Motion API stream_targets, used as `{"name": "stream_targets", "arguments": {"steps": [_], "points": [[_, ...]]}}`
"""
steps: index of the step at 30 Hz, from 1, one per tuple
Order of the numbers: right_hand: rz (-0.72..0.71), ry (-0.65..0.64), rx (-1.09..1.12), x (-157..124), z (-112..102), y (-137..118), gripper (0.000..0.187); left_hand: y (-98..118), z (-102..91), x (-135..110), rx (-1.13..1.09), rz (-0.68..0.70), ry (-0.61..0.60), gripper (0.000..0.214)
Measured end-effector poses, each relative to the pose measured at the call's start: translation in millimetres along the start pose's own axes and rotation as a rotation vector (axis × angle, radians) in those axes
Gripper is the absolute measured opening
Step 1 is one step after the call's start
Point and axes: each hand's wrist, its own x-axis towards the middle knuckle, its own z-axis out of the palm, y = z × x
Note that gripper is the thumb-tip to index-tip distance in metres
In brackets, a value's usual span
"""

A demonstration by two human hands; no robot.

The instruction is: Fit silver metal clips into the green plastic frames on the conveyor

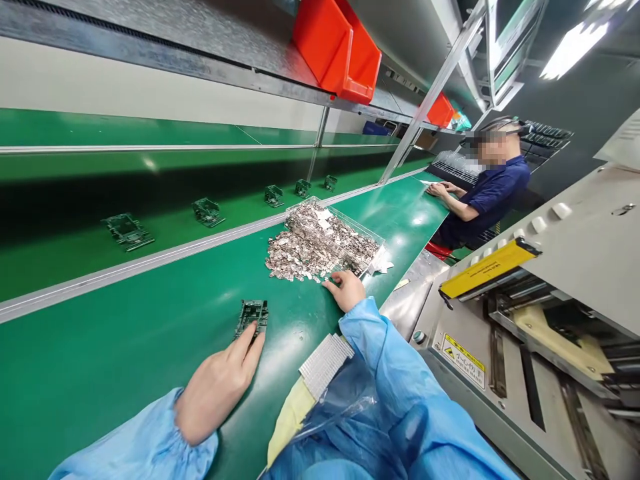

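My left hand [220, 383] lies on the green bench top, fingers stretched forward, its fingertips touching a small dark green circuit board [253, 316]. My right hand [345, 288] reaches to the near edge of a heap of several small shiny metal parts [320, 247]. Its fingers curl down onto those parts; what they pinch, if anything, is hidden. Both arms wear light blue sleeves.
Beyond a metal rail runs a green conveyor belt [165, 233] carrying several circuit boards [127, 231]. Red bins [337, 47] sit on the shelf above. A grey machine with a yellow bar [487, 268] stands at my right. A seated person [487, 190] works farther along. A clear bag and white strip [325, 363] lie near me.
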Motion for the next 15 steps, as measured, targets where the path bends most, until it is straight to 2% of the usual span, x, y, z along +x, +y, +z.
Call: {"name": "stream_targets", "arguments": {"steps": [3,5,7,8,10,12,13,15], "points": [[0.008,-0.047,-0.03,5.5,-0.5,-4.5,0.013,7.1,-2.4,-6.7,-0.105,-0.048,-0.033,0.043],[0.014,-0.095,-0.032,10.0,-3.1,-5.2,0.008,4.4,-4.0,-13.7,-0.211,-0.112,-0.008,0.037],[0.014,-0.155,-0.02,15.0,-6.6,-4.2,0.01,-3.7,-3.0,-20.3,-0.315,-0.26,0.051,0.04],[0.012,-0.182,-0.01,17.5,-8.5,-3.6,0.013,-9.1,-0.9,-22.7,-0.36,-0.35,0.054,0.048],[0.0,-0.22,0.016,21.3,-12.4,-3.0,0.017,-20.8,6.5,-24.7,-0.441,-0.5,-0.033,0.077],[-0.021,-0.235,0.052,21.1,-17.2,-4.0,0.02,-30.9,16.1,-23.1,-0.53,-0.575,-0.192,0.104],[-0.034,-0.235,0.077,18.6,-20.3,-4.8,0.019,-34.5,20.6,-21.0,-0.579,-0.597,-0.256,0.109],[-0.062,-0.22,0.139,7.5,-28.4,-6.1,0.016,-37.7,27.0,-14.9,-0.68,-0.626,-0.34,0.103]]}}
